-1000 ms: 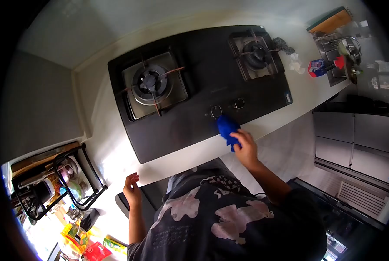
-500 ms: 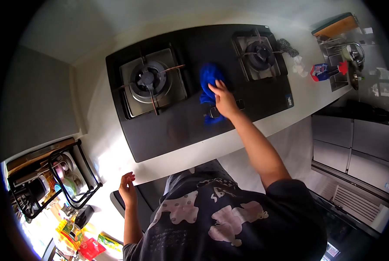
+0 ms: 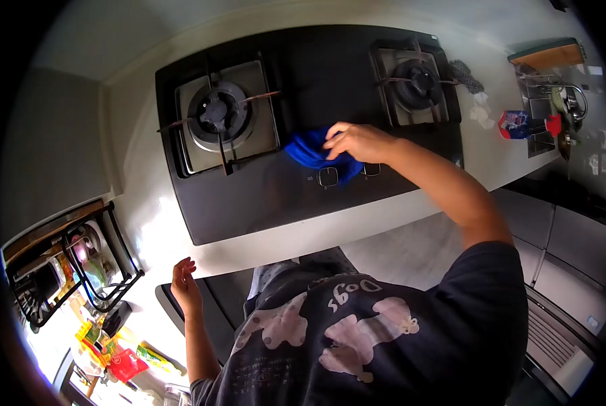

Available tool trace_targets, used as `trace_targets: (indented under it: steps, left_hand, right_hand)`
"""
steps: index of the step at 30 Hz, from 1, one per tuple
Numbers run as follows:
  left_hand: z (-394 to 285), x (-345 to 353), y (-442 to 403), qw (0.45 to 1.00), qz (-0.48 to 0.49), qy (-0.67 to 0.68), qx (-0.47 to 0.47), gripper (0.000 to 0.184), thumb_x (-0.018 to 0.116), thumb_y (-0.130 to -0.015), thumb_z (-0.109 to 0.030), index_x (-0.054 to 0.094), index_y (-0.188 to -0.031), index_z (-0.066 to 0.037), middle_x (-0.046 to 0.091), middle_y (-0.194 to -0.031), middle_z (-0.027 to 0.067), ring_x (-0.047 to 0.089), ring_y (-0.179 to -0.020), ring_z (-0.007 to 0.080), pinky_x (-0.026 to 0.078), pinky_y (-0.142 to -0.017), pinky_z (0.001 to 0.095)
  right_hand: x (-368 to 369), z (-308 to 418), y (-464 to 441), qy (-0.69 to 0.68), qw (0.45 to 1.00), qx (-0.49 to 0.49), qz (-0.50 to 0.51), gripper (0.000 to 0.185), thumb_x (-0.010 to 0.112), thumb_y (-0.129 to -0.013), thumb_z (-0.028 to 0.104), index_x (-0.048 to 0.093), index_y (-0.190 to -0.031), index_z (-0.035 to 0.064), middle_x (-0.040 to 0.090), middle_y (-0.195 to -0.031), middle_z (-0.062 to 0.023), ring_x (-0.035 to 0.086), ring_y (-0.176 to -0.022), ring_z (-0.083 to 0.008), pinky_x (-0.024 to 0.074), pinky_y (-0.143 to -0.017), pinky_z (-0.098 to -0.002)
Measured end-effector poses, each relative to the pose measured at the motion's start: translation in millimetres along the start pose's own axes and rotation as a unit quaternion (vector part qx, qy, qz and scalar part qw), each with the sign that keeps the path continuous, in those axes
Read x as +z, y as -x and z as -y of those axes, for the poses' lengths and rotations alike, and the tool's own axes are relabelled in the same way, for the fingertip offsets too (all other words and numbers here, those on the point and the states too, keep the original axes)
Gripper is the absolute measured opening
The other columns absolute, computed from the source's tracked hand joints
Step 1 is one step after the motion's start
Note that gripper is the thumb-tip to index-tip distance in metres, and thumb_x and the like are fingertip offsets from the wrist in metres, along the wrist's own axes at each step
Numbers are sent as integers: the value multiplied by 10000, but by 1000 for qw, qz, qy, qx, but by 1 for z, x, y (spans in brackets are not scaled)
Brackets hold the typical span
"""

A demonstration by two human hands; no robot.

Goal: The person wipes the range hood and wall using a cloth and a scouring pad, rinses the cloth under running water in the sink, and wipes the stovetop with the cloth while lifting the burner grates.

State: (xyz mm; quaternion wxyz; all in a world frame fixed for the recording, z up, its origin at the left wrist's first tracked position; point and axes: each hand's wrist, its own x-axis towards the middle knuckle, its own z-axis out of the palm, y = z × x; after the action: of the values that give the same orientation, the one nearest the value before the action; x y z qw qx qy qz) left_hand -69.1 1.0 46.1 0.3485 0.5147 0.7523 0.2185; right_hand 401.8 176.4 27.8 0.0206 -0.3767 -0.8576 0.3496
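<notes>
A crumpled blue cloth (image 3: 308,149) lies on the black gas stove (image 3: 249,210), just behind the two control knobs (image 3: 328,177). My right hand (image 3: 357,141) grips the cloth from above, its fingers bent into the fabric. To the left of the cloth is the large burner (image 3: 216,116) with its pan support; to the right is the smaller burner (image 3: 417,84). My left hand (image 3: 185,283) hangs over the edge of the counter at the front left, fingers loosely curled and slightly apart, with nothing in it.
A steel scourer (image 3: 465,76) and a white crumpled wad (image 3: 480,111) lie right of the stove. Beyond them are a blue bag with a red top (image 3: 516,125), a sink (image 3: 540,143) and a cutting board (image 3: 547,55). A black rack (image 3: 106,257) and packets (image 3: 127,364) are at left.
My right hand has drawn the blue cloth toward the front and left, nearer the knobs. My left hand stays over the counter edge. The camera view has shifted slightly.
</notes>
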Motion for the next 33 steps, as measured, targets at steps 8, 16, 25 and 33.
trace_targets:
  steps: [8, 16, 25, 33]
  left_hand:
    - [3, 13, 19, 1000, 1, 28, -13, 196, 410, -933, -95, 569, -986, 6, 617, -898, 89, 600, -806, 149, 483, -729, 268]
    - [-5, 11, 20, 999, 5, 35, -1, 193, 400, -931, -79, 569, -966, 5, 617, -868, 81, 599, -799, 149, 487, -726, 269]
    - [-17, 13, -8, 994, 74, 31, 80, 192, 405, -878, 25, 572, -973, 7, 627, -867, 103, 618, -774, 170, 490, -720, 276]
    - [-21, -2, -19, 989, 82, 7, 119, 205, 394, -865, 58, 575, -950, 12, 627, -859, 93, 617, -772, 162, 494, -719, 274]
  right_hand:
    - [6, -11, 76, 69, 985, 138, -82, 340, 545, -698, -69, 666, -962, 109, 593, -1131, -22, 488, -1088, -197, 469, -857, -300]
    - [104, 43, 126, 116, 887, 305, -325, 405, 599, -689, 119, 550, -1077, 15, 487, -1213, -192, 421, -1096, -377, 379, -925, -440]
    - [160, 136, 54, 76, 870, 332, -355, 461, 676, -634, 133, 504, -1052, 43, 485, -1106, -175, 432, -1041, -371, 356, -907, -456]
    - [125, 118, 60, 93, 883, 354, -294, 675, 613, -683, 74, 386, -1315, 145, 398, -1329, -100, 377, -1189, -277, 390, -837, -443]
